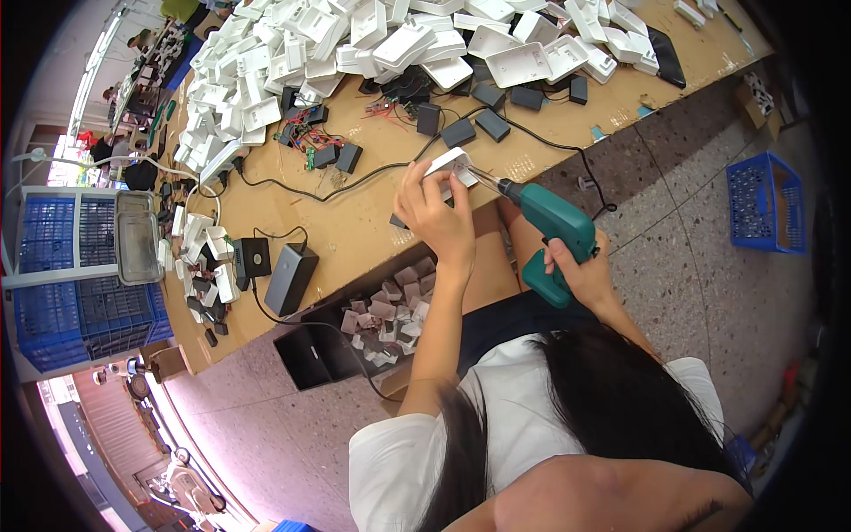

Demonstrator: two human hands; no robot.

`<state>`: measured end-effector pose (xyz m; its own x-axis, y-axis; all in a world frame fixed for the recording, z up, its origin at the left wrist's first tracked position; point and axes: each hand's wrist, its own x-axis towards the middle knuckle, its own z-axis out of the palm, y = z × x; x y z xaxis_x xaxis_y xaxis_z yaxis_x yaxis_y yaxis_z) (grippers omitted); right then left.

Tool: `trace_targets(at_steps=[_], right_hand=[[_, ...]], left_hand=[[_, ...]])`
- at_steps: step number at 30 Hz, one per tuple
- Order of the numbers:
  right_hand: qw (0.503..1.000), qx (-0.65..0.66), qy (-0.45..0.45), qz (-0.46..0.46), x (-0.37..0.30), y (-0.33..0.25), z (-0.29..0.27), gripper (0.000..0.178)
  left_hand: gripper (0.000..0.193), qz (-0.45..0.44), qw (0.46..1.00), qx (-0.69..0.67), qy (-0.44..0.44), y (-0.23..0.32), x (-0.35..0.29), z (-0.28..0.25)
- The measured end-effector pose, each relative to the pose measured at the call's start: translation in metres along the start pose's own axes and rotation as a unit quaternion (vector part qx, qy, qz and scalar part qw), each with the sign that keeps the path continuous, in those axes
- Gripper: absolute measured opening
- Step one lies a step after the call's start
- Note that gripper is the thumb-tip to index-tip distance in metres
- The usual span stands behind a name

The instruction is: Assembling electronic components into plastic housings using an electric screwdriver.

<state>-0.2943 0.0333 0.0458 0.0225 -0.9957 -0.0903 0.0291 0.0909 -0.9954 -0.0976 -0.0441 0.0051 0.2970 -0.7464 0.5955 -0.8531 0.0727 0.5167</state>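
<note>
I hold a small white plastic casing (450, 163) tilted in the fingers of my left hand (436, 213), raised just inside the near edge of the table (350, 244), its hollow partly in view. In my right hand (581, 266) I grip a teal, pistol-shaped power screwdriver (558, 218) with a black collar, held just off that same table edge, its slim metal bit slanting back across it to the casing, where the exact contact is too small to tell.
</note>
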Motion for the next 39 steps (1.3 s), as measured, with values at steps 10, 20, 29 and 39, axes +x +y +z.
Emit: trace_targets(at_steps=[10,20,29,39], right_hand=[[0.998,-0.057,-0.004,-0.015,0.017,0.001,0.035,0.02],[0.999,-0.046,0.002,-0.004,0.021,0.008,0.044,0.021],[0.999,-0.033,-0.004,0.01,0.021,0.004,0.046,0.017],[0.999,-0.048,-0.005,0.008,0.021,0.002,0.047,0.019]], left_hand=[[0.008,-0.021,1.0,0.002,-0.009,-0.014,0.007,-0.004],[0.008,-0.024,1.0,0.012,-0.007,-0.025,0.009,-0.002],[0.008,-0.024,1.0,0.016,-0.006,-0.026,0.009,0.0],[0.01,-0.026,1.0,0.01,-0.014,-0.027,0.009,-0.002]])
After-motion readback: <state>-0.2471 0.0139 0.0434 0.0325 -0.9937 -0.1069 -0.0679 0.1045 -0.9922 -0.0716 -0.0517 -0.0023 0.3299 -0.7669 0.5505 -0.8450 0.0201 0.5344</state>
